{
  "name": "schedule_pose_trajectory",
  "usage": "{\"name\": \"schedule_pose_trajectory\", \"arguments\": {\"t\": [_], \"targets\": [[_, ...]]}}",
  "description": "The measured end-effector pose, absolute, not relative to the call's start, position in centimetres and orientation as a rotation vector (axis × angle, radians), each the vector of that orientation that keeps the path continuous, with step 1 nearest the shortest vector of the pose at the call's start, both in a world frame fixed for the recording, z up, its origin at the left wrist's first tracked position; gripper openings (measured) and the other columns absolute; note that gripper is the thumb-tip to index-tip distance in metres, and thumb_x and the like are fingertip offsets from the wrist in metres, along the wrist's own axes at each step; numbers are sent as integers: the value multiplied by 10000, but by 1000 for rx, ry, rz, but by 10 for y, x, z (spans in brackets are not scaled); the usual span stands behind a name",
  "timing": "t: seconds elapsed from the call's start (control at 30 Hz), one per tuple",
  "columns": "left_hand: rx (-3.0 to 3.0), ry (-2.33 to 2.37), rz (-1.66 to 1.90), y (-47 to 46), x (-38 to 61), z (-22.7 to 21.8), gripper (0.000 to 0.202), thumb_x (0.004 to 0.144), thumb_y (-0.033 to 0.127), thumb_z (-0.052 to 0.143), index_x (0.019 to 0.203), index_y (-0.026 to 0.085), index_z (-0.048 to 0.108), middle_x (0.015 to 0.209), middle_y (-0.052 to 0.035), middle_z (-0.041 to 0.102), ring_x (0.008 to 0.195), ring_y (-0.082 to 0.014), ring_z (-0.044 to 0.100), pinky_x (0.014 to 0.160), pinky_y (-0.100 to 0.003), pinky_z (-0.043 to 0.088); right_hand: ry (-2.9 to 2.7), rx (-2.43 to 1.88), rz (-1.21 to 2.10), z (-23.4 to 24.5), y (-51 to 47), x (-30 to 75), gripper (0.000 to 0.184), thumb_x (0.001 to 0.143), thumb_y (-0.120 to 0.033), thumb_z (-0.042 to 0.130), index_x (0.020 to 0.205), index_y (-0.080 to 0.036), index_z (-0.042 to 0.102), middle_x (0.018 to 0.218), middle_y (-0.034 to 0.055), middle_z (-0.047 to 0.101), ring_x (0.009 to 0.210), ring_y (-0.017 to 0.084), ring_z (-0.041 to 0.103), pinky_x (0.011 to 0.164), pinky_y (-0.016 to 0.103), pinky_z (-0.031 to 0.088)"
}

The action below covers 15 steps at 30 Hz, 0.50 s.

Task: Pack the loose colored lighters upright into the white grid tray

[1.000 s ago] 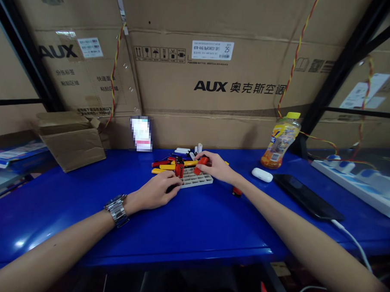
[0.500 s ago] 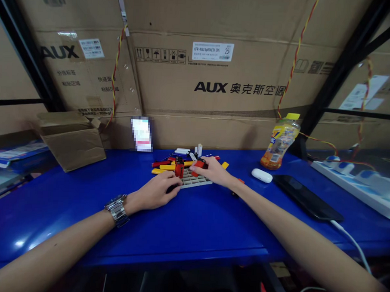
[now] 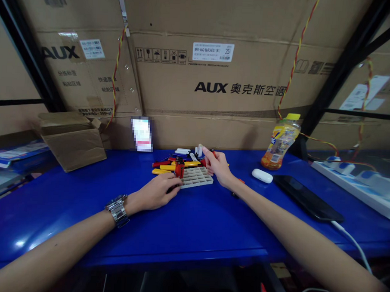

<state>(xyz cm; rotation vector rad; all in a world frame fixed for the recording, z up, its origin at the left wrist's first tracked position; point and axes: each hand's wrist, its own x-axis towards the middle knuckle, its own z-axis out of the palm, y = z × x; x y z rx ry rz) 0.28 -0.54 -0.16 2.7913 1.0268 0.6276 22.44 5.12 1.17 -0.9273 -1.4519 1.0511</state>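
Observation:
A grey plastic grid tray lies on the blue table, and its cells look unfilled. My left hand rests at the tray's left corner, fingertips against a red upright cell-like piece. Flat yellow sticks and red sticks lie just behind that piece. My right hand is raised over the tray's far right corner, its fingers pinched on a small red piece that they mostly hide. White cylinders stand close by.
A cardboard box stands at left. On the right are a juice bottle, a white earbud case, a black phone with a white cable, and a power strip. A small red piece lies under my right wrist.
My right hand has risen and moved back off the tray, its pinched red piece going with it, so the grid now shows. My left hand has not moved.

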Motion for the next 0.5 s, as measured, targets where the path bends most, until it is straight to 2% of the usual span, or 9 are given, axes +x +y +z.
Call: {"name": "schedule_pose_trajectory", "arguments": {"t": [0.1, 0.2, 0.33, 0.43, 0.5], "targets": [[2796, 1017, 629, -5, 3, -2, 218, 941, 226, 454, 1061, 168, 627, 960, -90, 616, 866, -199, 574, 795, -359, 491, -1383, -1013, 1127, 15, 48, 226, 512, 809, -603, 537, 528, -246, 301, 360, -90, 239, 310, 57, 196, 303, 227, 165], [2794, 1018, 628, -6, 3, 0, 210, 941, 222, 457, 1055, 172, 627, 957, -86, 618, 859, -197, 577, 786, -353, 492, -1371, -1114, 1086, 13, 48, 225, 428, 808, -460, 561, 547, -255, 290, 351, -97, 230, 304, 59, 189, 279, 219, 188], [2787, 1032, 605, -7, 4, 1, 205, 947, 226, 455, 1054, 171, 620, 967, -84, 619, 866, -196, 581, 789, -343, 489, -1442, -1196, 962, 9, 49, 221, 322, 749, -298, 575, 550, -247, 326, 359, -88, 277, 306, 66, 249, 272, 220, 246], [2795, 1030, 598, -6, 4, 1, 208, 949, 223, 445, 1045, 168, 621, 956, -83, 616, 857, -195, 579, 783, -340, 486, -1517, -1180, 890, 9, 48, 220, 311, 738, -265, 566, 543, -239, 325, 376, -84, 288, 321, 65, 274, 289, 220, 259], [2799, 1031, 594, -7, 4, 1, 215, 949, 217, 437, 1040, 161, 624, 948, -86, 615, 854, -198, 578, 780, -345, 485, -1563, -1176, 862, 9, 47, 220, 340, 765, -297, 561, 536, -237, 318, 386, -82, 286, 333, 63, 273, 304, 225, 260]]}}
